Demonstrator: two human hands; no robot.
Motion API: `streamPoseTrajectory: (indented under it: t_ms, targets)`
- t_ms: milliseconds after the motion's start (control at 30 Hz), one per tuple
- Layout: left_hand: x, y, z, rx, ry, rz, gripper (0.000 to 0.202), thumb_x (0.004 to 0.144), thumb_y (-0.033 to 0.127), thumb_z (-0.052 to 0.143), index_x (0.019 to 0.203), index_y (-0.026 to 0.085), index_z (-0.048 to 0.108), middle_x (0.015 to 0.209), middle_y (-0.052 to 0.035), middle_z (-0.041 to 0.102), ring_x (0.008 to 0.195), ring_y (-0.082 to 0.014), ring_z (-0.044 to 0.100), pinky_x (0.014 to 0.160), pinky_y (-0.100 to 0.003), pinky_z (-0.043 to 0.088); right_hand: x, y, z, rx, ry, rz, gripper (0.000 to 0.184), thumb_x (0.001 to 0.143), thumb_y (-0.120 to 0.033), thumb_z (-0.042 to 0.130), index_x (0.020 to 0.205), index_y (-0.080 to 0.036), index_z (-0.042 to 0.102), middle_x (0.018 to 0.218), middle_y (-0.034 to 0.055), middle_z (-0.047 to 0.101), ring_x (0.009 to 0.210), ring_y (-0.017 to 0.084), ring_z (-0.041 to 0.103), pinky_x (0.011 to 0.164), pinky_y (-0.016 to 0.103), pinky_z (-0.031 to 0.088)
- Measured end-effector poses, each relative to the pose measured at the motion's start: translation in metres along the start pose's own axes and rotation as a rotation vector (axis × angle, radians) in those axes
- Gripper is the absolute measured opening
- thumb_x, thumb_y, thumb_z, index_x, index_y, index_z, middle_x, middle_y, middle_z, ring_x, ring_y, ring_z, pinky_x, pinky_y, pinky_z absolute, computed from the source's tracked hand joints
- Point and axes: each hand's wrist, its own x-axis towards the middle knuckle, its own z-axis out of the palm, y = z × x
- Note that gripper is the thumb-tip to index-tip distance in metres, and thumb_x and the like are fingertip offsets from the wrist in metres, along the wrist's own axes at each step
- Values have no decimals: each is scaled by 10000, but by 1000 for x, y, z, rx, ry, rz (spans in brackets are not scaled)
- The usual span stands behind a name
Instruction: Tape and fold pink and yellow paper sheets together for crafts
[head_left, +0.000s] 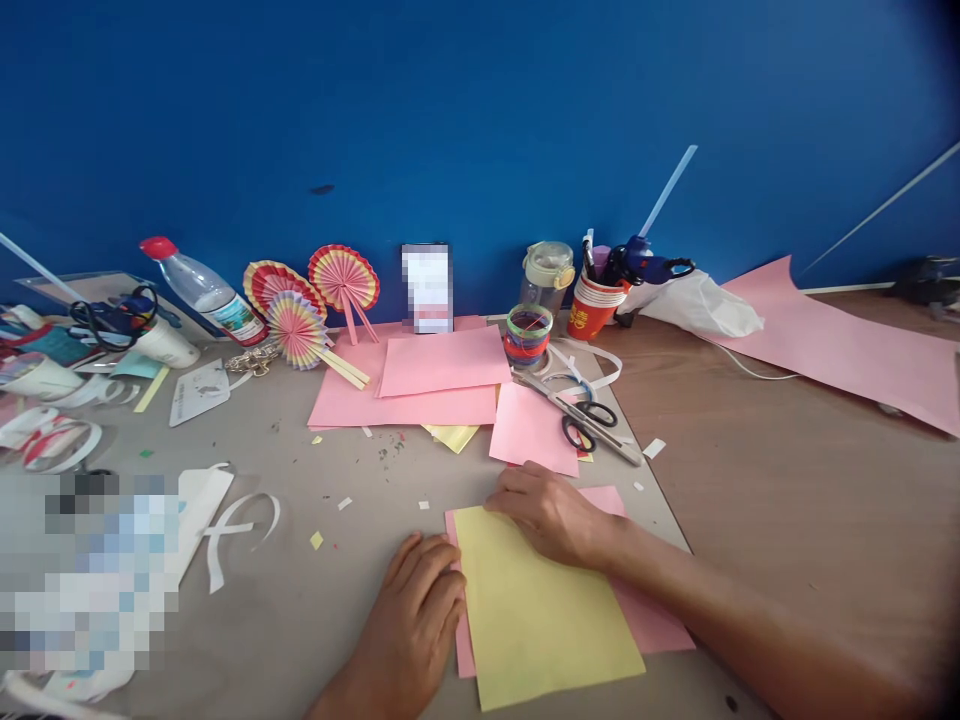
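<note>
A yellow sheet of paper (551,630) lies over a larger pink sheet (654,618), which shows along its left and right sides. My left hand (418,615) is at the left edge of both sheets, fingers bent and close together on the paper's border. At the upper left part of the yellow sheet, my right hand (551,515) is closed, its curled fingers holding the top edge. My right forearm crosses the right side of the sheets. Just beyond it are a small pink paper piece (525,425) and black-handled scissors (589,425).
Folded paper fans (343,280), a phone (427,288), a roll of coloured cord (529,335) and a red paper cup (594,305) stand along the blue partition. More pink paper (450,362) lies before the phone. A bottle (214,300) and white paper strips (217,550) are leftward.
</note>
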Motion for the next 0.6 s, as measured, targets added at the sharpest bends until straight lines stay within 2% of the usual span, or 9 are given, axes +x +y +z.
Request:
streamPoseTrajectory:
  t_ms: [300, 600]
  targets:
    - [-1, 0, -2, 0, -5, -26, 222, 880, 50, 367, 884, 195, 534, 1008, -74, 610, 1069, -201, 565, 1055, -463, 385, 0, -1, 6, -5, 21, 3, 333, 785, 7, 410, 914, -172, 659, 751, 40, 549, 628, 143, 436, 659, 263, 337]
    - [0, 0, -1, -5, 4, -21, 213, 878, 51, 380, 905, 192, 538, 1004, -76, 591, 1061, -203, 560, 1042, -463, 408, 1, -1, 11, -53, 44, -13, 298, 802, -5, 422, 903, -175, 645, 754, 42, 535, 643, 150, 416, 657, 259, 328]
